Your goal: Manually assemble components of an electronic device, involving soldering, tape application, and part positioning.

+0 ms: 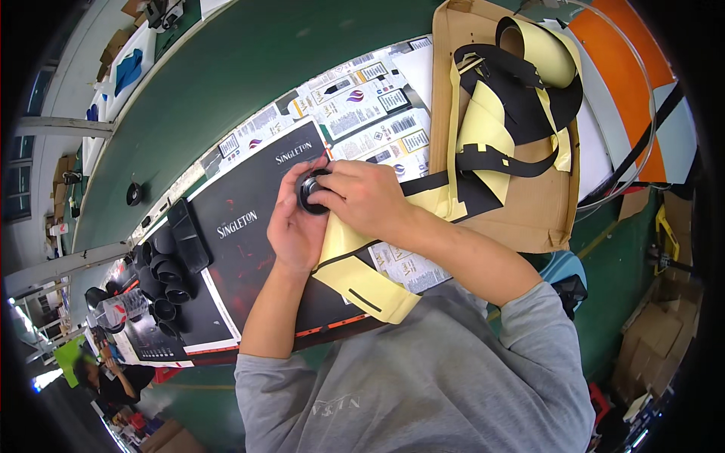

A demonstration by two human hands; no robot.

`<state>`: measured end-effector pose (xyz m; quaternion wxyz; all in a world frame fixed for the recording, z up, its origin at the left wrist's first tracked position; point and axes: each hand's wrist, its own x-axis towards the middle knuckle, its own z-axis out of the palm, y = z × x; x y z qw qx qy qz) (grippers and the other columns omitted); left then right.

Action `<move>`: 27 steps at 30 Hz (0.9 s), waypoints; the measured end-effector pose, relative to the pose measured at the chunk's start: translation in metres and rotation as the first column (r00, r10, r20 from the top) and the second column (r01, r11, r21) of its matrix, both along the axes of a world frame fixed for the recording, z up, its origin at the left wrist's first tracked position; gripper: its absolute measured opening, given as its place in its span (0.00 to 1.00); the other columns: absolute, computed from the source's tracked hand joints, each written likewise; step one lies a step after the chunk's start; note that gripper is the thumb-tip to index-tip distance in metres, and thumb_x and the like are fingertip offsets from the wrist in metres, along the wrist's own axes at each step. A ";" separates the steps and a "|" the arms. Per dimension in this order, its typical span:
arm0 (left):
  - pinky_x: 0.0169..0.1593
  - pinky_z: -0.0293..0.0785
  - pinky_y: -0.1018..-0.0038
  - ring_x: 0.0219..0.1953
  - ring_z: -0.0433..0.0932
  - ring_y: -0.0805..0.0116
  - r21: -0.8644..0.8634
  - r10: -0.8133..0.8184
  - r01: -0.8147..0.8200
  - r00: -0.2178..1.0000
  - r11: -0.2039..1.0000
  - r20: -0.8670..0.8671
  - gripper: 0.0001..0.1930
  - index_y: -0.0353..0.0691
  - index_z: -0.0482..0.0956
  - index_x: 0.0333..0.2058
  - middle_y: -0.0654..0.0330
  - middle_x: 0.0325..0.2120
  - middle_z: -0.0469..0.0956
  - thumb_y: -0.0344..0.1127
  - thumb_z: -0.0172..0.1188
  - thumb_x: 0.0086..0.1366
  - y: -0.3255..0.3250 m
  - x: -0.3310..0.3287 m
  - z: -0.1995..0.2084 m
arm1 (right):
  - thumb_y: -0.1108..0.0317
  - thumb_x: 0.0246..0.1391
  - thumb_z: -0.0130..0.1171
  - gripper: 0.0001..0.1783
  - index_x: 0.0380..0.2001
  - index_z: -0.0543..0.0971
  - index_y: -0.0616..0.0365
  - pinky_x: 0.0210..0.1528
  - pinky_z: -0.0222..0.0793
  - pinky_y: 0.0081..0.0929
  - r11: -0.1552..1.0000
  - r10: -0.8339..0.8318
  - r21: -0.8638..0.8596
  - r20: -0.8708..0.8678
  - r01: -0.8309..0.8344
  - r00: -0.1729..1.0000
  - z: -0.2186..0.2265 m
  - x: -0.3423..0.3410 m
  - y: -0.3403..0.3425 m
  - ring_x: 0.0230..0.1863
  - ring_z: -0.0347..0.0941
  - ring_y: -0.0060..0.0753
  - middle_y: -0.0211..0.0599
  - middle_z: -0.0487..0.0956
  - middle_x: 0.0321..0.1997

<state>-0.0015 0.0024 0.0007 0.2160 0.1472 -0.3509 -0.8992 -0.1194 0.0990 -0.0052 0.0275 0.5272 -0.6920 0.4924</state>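
- The short, hollow black round piece [303, 198] is held above the large black printed sheet [249, 198] on the worktable, in front of the person's chest; its open mouth faces up, probably so the inside can be seen and reached.
- The left hand [293, 230] cups it from the left and below, fingers curled around the outer wall, seemingly to steady it.
- The right hand [368, 198] comes over from the right, thumb and fingers bent together at the mouth; whether they pinch the wall or only press inside, I cannot tell.
- The long black strip with pale yellow backing [377, 294] passes beneath the right hand and forearm toward the shallow brown cardboard tray [555, 215], which probably keeps the bulky, curling material gathered beside the work.
- Black hollow cylinders [165, 270] stand and lie clustered at the left, perhaps grouped there to leave room around the hands.
- The left forearm rises steeply from the lower edge, its palm turned inward; the right forearm slants in from the lower right, elbow out and wrist bent, the back of the hand uppermost.
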 end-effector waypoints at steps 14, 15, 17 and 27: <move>0.34 0.83 0.71 0.41 0.81 0.55 -0.447 0.186 -0.149 0.982 0.882 0.040 0.15 0.39 0.64 0.54 0.42 0.51 0.72 0.32 0.49 0.71 -0.013 0.014 0.039 | 0.70 0.50 0.61 0.07 0.26 0.81 0.64 0.20 0.57 0.23 0.988 -0.032 -0.101 0.611 0.117 0.791 0.007 -0.018 0.000 0.17 0.62 0.18 0.30 0.70 0.14; 0.35 0.83 0.69 0.42 0.80 0.53 -0.427 0.118 -0.112 0.993 0.897 -0.012 0.15 0.39 0.65 0.54 0.42 0.50 0.72 0.33 0.49 0.71 -0.010 0.018 0.041 | 0.70 0.51 0.61 0.07 0.26 0.81 0.65 0.20 0.57 0.23 0.992 -0.025 -0.077 0.663 0.102 0.748 0.003 -0.018 -0.002 0.17 0.62 0.17 0.29 0.71 0.15; 0.41 0.82 0.64 0.44 0.79 0.49 -0.446 0.025 -0.026 1.000 0.895 -0.008 0.15 0.39 0.65 0.53 0.41 0.48 0.73 0.35 0.51 0.70 -0.001 0.021 0.038 | 0.70 0.51 0.61 0.08 0.26 0.81 0.65 0.21 0.58 0.21 0.994 -0.030 -0.050 0.716 0.094 0.698 -0.003 -0.019 -0.005 0.18 0.63 0.15 0.28 0.73 0.16; 0.45 0.77 0.74 0.41 0.78 0.70 -0.756 0.081 0.097 0.978 0.647 0.195 0.13 0.35 0.75 0.44 0.54 0.41 0.80 0.17 0.52 0.62 0.023 0.014 0.014 | 0.70 0.55 0.60 0.08 0.32 0.83 0.65 0.30 0.63 0.13 0.990 0.067 -0.126 0.806 0.061 0.588 -0.006 -0.028 -0.007 0.27 0.69 0.12 0.27 0.79 0.26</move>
